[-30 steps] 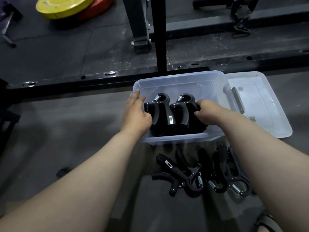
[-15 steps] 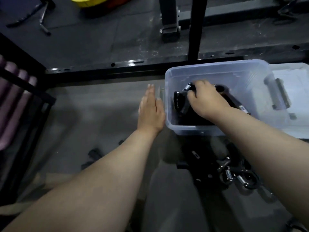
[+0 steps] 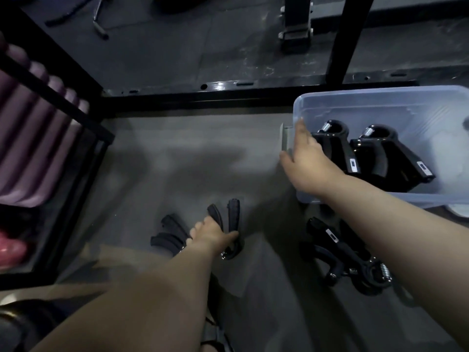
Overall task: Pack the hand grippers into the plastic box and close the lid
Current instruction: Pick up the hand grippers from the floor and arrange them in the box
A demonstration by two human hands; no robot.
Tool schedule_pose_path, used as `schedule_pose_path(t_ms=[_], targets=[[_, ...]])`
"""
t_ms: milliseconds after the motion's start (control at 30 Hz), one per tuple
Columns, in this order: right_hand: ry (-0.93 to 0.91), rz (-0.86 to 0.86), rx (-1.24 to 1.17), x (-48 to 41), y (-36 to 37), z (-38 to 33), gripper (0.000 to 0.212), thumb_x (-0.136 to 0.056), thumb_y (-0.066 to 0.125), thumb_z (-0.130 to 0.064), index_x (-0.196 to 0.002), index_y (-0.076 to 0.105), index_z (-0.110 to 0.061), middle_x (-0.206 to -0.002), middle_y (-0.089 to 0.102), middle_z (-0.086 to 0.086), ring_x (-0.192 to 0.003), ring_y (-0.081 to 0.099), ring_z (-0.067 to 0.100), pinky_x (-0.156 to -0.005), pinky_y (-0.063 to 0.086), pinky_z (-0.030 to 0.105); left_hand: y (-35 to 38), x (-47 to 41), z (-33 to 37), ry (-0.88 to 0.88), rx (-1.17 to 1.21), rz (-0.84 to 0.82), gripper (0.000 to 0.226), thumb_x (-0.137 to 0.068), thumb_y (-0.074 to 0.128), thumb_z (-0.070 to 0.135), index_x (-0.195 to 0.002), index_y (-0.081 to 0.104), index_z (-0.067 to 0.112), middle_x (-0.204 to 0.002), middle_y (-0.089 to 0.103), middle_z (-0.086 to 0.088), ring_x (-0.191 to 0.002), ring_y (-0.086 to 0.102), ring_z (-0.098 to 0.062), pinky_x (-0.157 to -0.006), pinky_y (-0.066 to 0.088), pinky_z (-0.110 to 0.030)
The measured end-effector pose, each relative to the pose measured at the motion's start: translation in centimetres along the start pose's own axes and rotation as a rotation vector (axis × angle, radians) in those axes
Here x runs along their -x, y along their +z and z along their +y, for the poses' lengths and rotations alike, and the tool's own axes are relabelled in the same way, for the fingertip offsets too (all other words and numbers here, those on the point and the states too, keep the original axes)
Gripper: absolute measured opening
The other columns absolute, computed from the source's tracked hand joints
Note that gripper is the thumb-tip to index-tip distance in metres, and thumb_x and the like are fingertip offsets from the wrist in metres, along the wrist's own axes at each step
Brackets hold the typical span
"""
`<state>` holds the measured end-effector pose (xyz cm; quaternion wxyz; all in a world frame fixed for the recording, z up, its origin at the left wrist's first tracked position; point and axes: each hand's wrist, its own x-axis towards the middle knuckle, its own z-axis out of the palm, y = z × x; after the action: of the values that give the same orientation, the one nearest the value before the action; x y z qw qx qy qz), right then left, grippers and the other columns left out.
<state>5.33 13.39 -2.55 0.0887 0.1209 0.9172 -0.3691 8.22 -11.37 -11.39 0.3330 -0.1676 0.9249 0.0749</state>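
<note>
Hand grippers (image 3: 337, 148) stand two abreast inside the plastic box (image 3: 355, 102). Your left hand (image 3: 213, 236) reaches low, arm outstretched, fingers curled round one floor gripper (image 3: 233, 214). Your right hand (image 3: 307, 158) lies across the box's left wall, fingers straight.

clear plastic box (image 3: 368, 107): right end cut by frame edge | left pile of black hand grippers (image 3: 172, 232): blurred, partly under left-hand grip (image 3: 210, 236), hold unclear | right-hand grip (image 3: 308, 161): over box rim, finger curl hidden | right pile of black hand grippers (image 3: 322, 229): partly behind right forearm (image 3: 406, 224)
</note>
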Motion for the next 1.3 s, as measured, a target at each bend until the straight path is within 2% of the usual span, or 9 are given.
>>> schedule_pose_path(t_ms=[233, 500, 700, 800, 933, 1033, 1100, 1167, 1300], targets=[[0.018, -0.012, -0.001, -0.1, -0.1, -0.3, 0.080, -0.098, 0.039, -0.032, -0.154, -0.015, -0.014, -0.163, 0.004, 0.010, -0.149, 0.007, 0.024, -0.118, 0.017, 0.042, 1.3, 0.5, 1.4, 0.008, -0.126, 0.079, 0.101, -0.062, 0.066, 0.079, -0.131, 0.037, 0.011, -0.135, 0.046, -0.009, -0.131, 0.039, -0.031, -0.108, 0.027, -0.040], [0.020, -0.021, 0.000, -0.1, 0.0, -0.4, 0.079, -0.099, 0.037, -0.029, -0.153, -0.018, -0.013, -0.163, -0.002, 0.008, -0.150, 0.001, 0.022, -0.118, 0.012, 0.038, 1.3, 0.9, 3.5, 0.159, -0.296, 0.165, 0.084, -0.062, 0.075, 0.052, -0.128, 0.035, 0.019, -0.131, 0.040, -0.002, -0.129, 0.033, -0.024, -0.105, 0.027, -0.049], [-0.023, -0.010, 0.052, -0.1, -0.2, -0.4, 0.079, -0.100, 0.039, -0.029, -0.153, -0.014, -0.006, -0.163, -0.001, 0.011, -0.150, 0.003, 0.025, -0.121, 0.005, 0.036, -2.9, 0.1, 8.4, 0.112, 0.518, 0.221, 0.084, -0.035, 0.074, 0.044, -0.111, 0.049, 0.019, -0.116, 0.055, -0.004, -0.115, 0.050, -0.028, -0.094, 0.050, -0.041], [-0.024, -0.014, -0.024, -0.4, -0.2, 0.1, 0.074, -0.102, 0.037, -0.032, -0.155, -0.009, -0.009, -0.164, 0.003, 0.009, -0.150, 0.005, 0.023, -0.122, 0.008, 0.038, -5.4, 1.3, 11.9, 0.176, 0.961, 0.156, 0.067, -0.048, 0.073, 0.030, -0.109, 0.045, 0.023, -0.105, 0.061, -0.005, -0.094, 0.062, -0.024, -0.075, 0.057, -0.037], [-0.040, 0.083, -0.276, -0.7, -1.2, 0.8, 0.048, -0.102, 0.036, -0.038, -0.145, 0.036, -0.016, -0.146, 0.045, 0.005, -0.136, 0.041, 0.021, -0.106, 0.034, 0.034, -8.7, 2.7, 15.6, 0.330, 1.301, 0.119, 0.063, -0.063, 0.065, 0.017, -0.123, 0.048, 0.025, -0.115, 0.059, -0.007, -0.093, 0.060, -0.019, -0.066, 0.045, -0.028], [0.048, 0.232, -0.530, -1.8, -3.3, 0.6, 0.032, -0.100, 0.045, -0.034, -0.126, 0.057, -0.020, -0.122, 0.064, -0.002, -0.111, 0.058, 0.013, -0.097, 0.040, 0.028, -10.9, 3.3, 16.9, 0.508, 1.135, 0.231, 0.062, -0.054, 0.062, 0.022, -0.113, 0.048, 0.034, -0.120, 0.051, -0.002, -0.103, 0.057, -0.022, -0.070, 0.052, -0.033], [0.149, 0.257, -0.885, -2.3, -5.7, 0.2, 0.023, -0.098, 0.046, -0.033, -0.112, 0.060, -0.021, -0.103, 0.072, 0.005, -0.087, 0.066, 0.018, -0.082, 0.049, 0.033, -12.1, 3.5, 17.3, 0.696, 0.867, 0.296, 0.063, -0.053, 0.064, 0.022, -0.112, 0.050, 0.037, -0.115, 0.048, 0.005, -0.111, 0.053, -0.024, -0.086, 0.054, -0.043], [0.196, 0.144, -1.119, -2.3, -8.8, 0.1, 0.032, -0.098, 0.044, -0.040, -0.117, 0.059, -0.019, -0.099, 0.073, 0.011, -0.078, 0.067, 0.022, -0.070, 0.049, 0.034, -12.9, 4.2, 17.6, 0.880, 0.623, 0.300, 0.064, -0.057, 0.064, 0.018, -0.118, 0.053, 0.036, -0.112, 0.046, 0.009, -0.115, 0.049, -0.019, -0.096, 0.049, -0.041], [0.112, -0.183, -1.022, -1.2, -12.8, 0.8, 0.047, -0.093, 0.051, -0.055, -0.121, 0.063, -0.020, -0.114, 0.069, 0.013, -0.092, 0.065, 0.031, -0.085, 0.054, 0.048, -13.3, 5.8, 18.9, 1.172, 0.290, 0.274, 0.069, -0.055, 0.058, 0.027, -0.123, 0.058, 0.033, -0.103, 0.048, 0.017, -0.111, 0.051, -0.017, -0.096, 0.047, -0.042]])
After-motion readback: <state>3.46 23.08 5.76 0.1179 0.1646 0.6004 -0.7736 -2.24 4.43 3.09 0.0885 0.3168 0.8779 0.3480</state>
